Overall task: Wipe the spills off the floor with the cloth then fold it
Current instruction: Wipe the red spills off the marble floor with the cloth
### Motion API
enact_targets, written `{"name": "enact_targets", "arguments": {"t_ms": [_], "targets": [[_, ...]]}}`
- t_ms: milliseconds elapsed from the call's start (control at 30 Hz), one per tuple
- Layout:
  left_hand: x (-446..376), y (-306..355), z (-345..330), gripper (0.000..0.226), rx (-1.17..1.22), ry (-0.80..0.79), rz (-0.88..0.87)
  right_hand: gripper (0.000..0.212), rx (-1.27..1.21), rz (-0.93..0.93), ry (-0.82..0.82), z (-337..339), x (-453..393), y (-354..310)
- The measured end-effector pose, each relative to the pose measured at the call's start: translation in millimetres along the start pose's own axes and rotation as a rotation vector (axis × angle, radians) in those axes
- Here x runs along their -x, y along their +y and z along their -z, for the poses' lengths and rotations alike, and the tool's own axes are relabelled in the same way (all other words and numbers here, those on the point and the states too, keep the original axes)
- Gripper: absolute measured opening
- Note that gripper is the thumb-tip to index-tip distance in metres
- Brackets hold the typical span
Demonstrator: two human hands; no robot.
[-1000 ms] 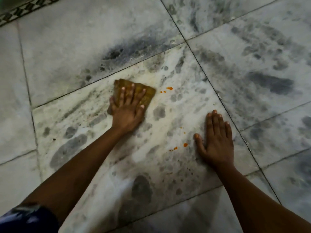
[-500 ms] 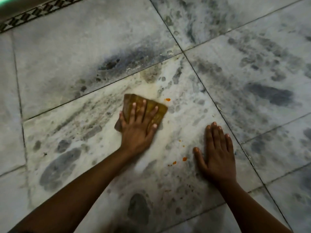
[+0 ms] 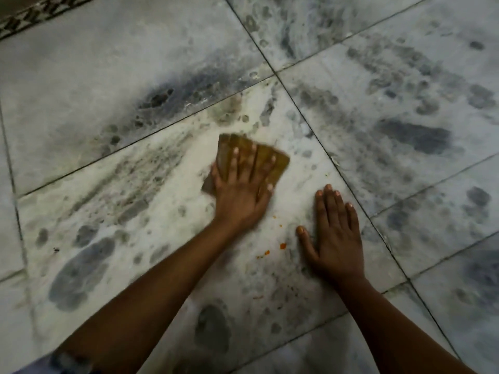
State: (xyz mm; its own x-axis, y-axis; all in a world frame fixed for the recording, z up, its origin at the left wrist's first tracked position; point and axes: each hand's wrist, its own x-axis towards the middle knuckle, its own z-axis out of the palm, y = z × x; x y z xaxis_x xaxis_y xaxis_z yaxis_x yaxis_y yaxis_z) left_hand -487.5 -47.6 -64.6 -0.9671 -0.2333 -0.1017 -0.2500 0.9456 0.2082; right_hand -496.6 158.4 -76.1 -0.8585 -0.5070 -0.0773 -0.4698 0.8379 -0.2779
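— Where is the cloth (image 3: 272,163) right now?

— Flat on the floor (image 3: 113,76), on the pale marble tile in the middle of the view, a little short of the corner where four tiles meet. It is a brownish-yellow cloth, and its far edge and right corner stick out past the fingers.

— Which hand has it?

— The left hand (image 3: 243,190). The palm lies on the near part of the cloth and the fingers are straight and spread apart, pressing it to the tile. Nothing is pinched or curled round it. The hand looks slightly blurred.

— And the right hand (image 3: 334,236)?

— Flat on the same tile, just to the right of the left hand and nearer to the person. Its four fingers lie straight and close together, and the thumb is stretched out to the left. It touches only the floor, apart from the cloth.

— Any spills to see?

— Small orange spots (image 3: 282,245) lie on the tile between the two wrists, just left of the right thumb, with a few finer specks beside them. The cloth is well short of them. The tiles around carry grey smudges.
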Motion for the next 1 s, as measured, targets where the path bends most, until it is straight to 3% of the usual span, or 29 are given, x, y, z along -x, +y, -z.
{"name": "enact_targets", "arguments": {"t_ms": [100,200,333,433,533,600,667,800,900,1000], "targets": [[29.5,-22.4,3.3,0.056,-0.001,-0.03,-0.06,0.073,-0.001,0.004,0.014,-1.6,-1.0,0.3],[-29.4,-35.6,16.3,0.057,-0.027,-0.027,0.133,0.073,-0.001,0.008,0.014,-2.5,-0.7,0.9],[-129.0,-37.9,33.4,0.052,0.107,-0.081,0.351,0.073,-0.002,0.006,0.008,-2.3,-0.4,1.4],[-110.8,-18.6,22.9,0.054,0.069,-0.077,0.243,0.073,-0.004,0.006,0.011,-1.7,0.6,1.1],[-15.9,-3.4,3.7,0.058,-0.024,-0.029,-0.031,0.073,-0.009,0.002,0.017,-1.2,-0.6,0.9],[36.9,-16.8,1.9,0.057,-0.029,-0.041,-0.058,0.074,-0.009,0.003,0.006,-0.7,0.0,0.9],[40.9,-48.2,10.1,0.062,-0.043,-0.035,0.11,0.074,-0.003,0.008,0.003,-0.7,0.3,0.8],[-40.7,-95.1,35.5,0.067,0.027,-0.021,0.545,0.074,-0.004,0.002,0.011,-2.3,-0.4,0.2],[-109.4,-77.0,41.6,0.063,0.113,-0.067,0.607,0.074,-0.002,-0.009,0.006,-3.3,1.8,1.0],[-139.8,-31.0,38.8,0.062,0.126,-0.093,0.484,0.074,-0.003,-0.006,0.01,-2.3,2.0,-0.4]]}}
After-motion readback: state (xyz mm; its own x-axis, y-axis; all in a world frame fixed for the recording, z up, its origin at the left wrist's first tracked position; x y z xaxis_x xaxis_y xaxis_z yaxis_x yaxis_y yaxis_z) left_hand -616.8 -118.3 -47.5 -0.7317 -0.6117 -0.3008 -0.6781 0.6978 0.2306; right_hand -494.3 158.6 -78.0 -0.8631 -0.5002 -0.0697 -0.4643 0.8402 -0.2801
